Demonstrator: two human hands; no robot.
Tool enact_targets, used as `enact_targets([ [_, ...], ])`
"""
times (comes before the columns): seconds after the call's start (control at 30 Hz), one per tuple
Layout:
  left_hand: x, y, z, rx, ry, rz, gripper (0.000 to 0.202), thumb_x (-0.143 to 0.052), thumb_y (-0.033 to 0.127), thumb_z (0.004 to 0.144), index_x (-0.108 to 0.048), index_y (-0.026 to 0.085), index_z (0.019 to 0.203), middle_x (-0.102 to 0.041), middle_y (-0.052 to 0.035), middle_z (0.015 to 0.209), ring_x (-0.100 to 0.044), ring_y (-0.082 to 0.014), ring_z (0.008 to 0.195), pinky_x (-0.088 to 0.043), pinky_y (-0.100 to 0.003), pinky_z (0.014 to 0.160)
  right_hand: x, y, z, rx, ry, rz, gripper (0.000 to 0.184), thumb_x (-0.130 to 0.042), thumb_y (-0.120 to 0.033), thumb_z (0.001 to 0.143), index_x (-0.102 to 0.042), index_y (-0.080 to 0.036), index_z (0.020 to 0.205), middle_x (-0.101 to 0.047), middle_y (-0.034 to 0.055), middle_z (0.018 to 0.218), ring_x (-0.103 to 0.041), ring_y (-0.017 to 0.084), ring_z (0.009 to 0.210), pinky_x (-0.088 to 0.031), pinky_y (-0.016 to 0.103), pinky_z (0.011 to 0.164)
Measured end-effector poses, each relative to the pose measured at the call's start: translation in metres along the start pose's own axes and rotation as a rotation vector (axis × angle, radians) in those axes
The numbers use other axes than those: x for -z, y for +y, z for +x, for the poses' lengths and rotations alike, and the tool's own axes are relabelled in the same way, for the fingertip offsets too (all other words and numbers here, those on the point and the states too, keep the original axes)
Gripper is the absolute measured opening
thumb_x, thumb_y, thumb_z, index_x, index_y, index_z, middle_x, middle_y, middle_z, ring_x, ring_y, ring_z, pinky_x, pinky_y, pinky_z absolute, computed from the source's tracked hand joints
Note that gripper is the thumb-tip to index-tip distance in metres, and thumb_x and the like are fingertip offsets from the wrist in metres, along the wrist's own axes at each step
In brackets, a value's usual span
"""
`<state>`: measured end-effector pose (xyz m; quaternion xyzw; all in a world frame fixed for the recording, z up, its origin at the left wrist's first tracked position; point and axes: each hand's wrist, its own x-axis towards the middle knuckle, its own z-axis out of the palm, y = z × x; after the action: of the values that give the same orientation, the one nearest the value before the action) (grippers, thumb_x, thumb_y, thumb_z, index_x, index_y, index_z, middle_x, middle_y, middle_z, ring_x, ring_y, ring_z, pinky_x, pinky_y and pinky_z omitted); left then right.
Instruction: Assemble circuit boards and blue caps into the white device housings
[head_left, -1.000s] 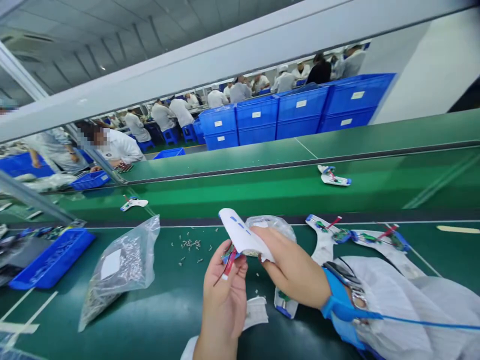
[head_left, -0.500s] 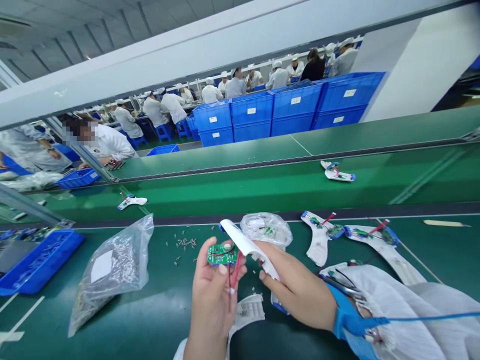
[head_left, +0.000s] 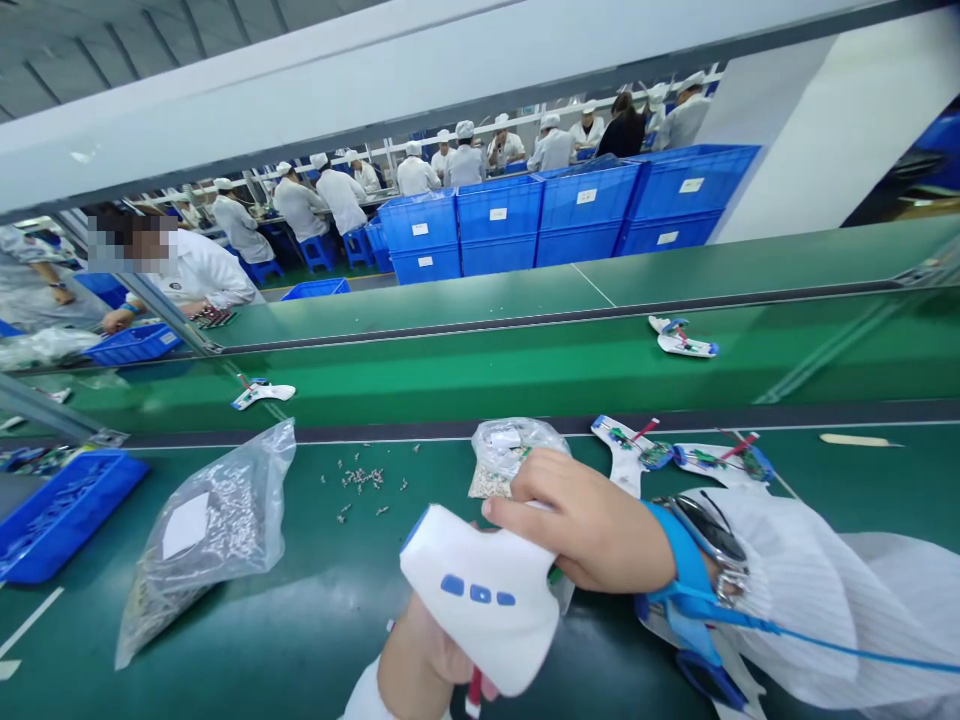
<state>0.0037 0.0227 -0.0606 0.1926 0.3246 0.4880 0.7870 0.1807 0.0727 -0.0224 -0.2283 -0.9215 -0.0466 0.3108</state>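
A white plastic housing half with three blue buttons faces up in front of me. My right hand is closed on its upper right edge, thumb toward the top. Beneath the housing, my left hand supports it with curled fingers, mostly hidden. Red wires with a white connector hang out below. The green circuit board is hidden behind the housing. A blue wrist strap with a cord circles my right wrist. Behind my right hand sits a small clear bag of parts.
Loose screws lie beyond my left hand, beside a large bag of screws. A blue tray stands at left. Opened housings with boards lie at right, near a pointed stick. Others rest on the green belt. People work beyond.
The housing half has turned its buttoned outer face toward me and come down over my left hand, covering the circuit board. My left hand has moved lower; the view has shifted slightly.
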Motion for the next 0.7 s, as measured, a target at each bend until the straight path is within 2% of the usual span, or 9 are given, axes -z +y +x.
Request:
enact_targets([
  [0.07, -0.003, 0.003, 0.001, 0.059, -0.033, -0.019, 0.025, -0.075, 0.04, 0.061, -0.072, 0.017, 0.069, -0.071, -0.01, 0.061, -0.066, -0.0267, 0.053, -0.051, -0.033, 0.042, 0.001, 0.001, -0.001, -0.007, 0.007, -0.038, 0.039, -0.038, -0.004, 0.078, -0.042, -0.018, 0.114, -0.052, 0.005, 0.073, -0.042, 0.016, 0.064, -0.035, 0.029, 0.06],
  [0.17, -0.008, 0.011, 0.003, 0.097, -0.048, -0.066, 0.023, -0.078, 0.034, 0.059, -0.073, 0.014, 0.071, -0.072, -0.007, 0.066, -0.067, -0.019, 0.055, -0.053, -0.025, 0.046, 0.0, 0.004, -0.007, -0.076, 0.033, -0.078, 0.04, -0.038, -0.005, 0.078, -0.041, -0.019, 0.115, -0.052, 0.0053, 0.075, -0.044, 0.017, 0.065, -0.037, 0.03, 0.06],
  [0.3, -0.006, 0.019, 0.004, -0.032, -0.014, -0.157, 0.02, -0.073, 0.021, 0.069, -0.072, 0.018, 0.089, -0.074, -0.0038, 0.074, -0.067, -0.0124, 0.057, -0.053, -0.017, 0.049, -0.009, 0.0, -0.016, -0.293, 0.036, -0.001, 0.044, -0.038, -0.008, 0.075, -0.041, -0.015, 0.119, -0.052, 0.0099, 0.085, -0.048, 0.021, 0.073, -0.042, 0.033, 0.063],
  [0.4, -0.008, 0.02, 0.0, -0.121, 0.071, -0.173, 0.026, -0.062, 0.018, 0.08, -0.066, 0.018, 0.106, -0.074, -0.0076, 0.082, -0.068, -0.0138, 0.064, -0.056, -0.019, 0.053, -0.018, -0.01, -0.02, -0.513, 0.018, 0.173, 0.048, -0.035, -0.006, 0.074, -0.04, -0.016, 0.121, -0.052, 0.0114, 0.095, -0.051, 0.022, 0.081, -0.046, 0.034, 0.068],
  [0.5, -0.013, 0.018, -0.002, -0.118, 0.126, -0.172, 0.03, -0.055, 0.015, 0.084, -0.061, 0.017, 0.114, -0.073, -0.0099, 0.088, -0.07, -0.0185, 0.074, -0.057, -0.02, 0.051, -0.025, -0.018, -0.022, -0.623, 0.001, 0.267, 0.048, -0.034, -0.004, 0.074, -0.042, -0.016, 0.12, -0.052, 0.0117, 0.099, -0.052, 0.023, 0.087, -0.047, 0.037, 0.074],
  [0.6, -0.011, 0.016, -0.001, -0.132, 0.161, -0.198, 0.029, -0.054, 0.009, 0.083, -0.063, 0.014, 0.11, -0.072, -0.0113, 0.094, -0.07, -0.0176, 0.074, -0.055, -0.016, 0.051, -0.027, -0.021, -0.024, -0.661, -0.011, 0.293, 0.048, -0.034, -0.005, 0.076, -0.043, -0.016, 0.121, -0.053, 0.0124, 0.102, -0.052, 0.024, 0.091, -0.047, 0.04, 0.077],
  [0.7, -0.002, 0.012, 0.006, -0.212, 0.231, -0.21, 0.02, -0.054, 0.007, 0.082, -0.069, 0.01, 0.095, -0.072, -0.0124, 0.094, -0.07, -0.0149, 0.076, -0.055, -0.014, 0.057, -0.028, -0.023, -0.026, -0.706, -0.014, 0.333, 0.046, -0.035, -0.008, 0.079, -0.042, -0.017, 0.124, -0.053, 0.013, 0.109, -0.051, 0.026, 0.101, -0.046, 0.042, 0.084],
])
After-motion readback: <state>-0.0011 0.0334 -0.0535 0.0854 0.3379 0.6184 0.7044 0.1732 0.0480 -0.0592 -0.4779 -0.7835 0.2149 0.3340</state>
